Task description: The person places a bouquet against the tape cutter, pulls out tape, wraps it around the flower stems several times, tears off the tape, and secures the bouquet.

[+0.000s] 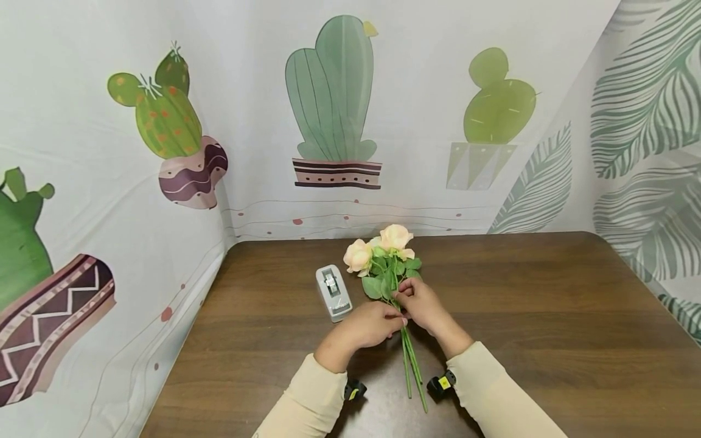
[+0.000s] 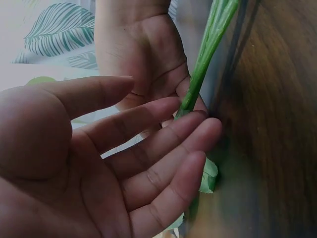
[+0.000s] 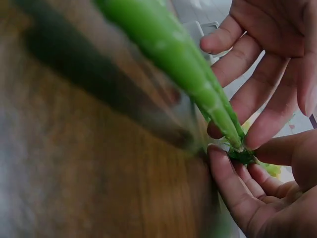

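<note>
Several peach roses (image 1: 395, 237) with green leaves lie over the table, their green stems (image 1: 413, 360) running toward the near edge. My right hand (image 1: 421, 304) pinches the stems just below the leaves; in the right wrist view its thumb and forefinger close round them. Just nearer to me, my left hand (image 1: 368, 325) reaches across from the left. The left wrist view shows its fingers (image 2: 148, 176) stretched out, their tips right at the stems, and the thumb standing apart. To the left of the flowers stands a white tape dispenser (image 1: 334, 293).
The brown wooden table (image 1: 526, 316) backs onto a white cloth (image 1: 257, 109) printed with cacti and leaves. A small black camera is strapped on each wrist, one by the left sleeve (image 1: 306, 395) and one by the right sleeve (image 1: 498, 389).
</note>
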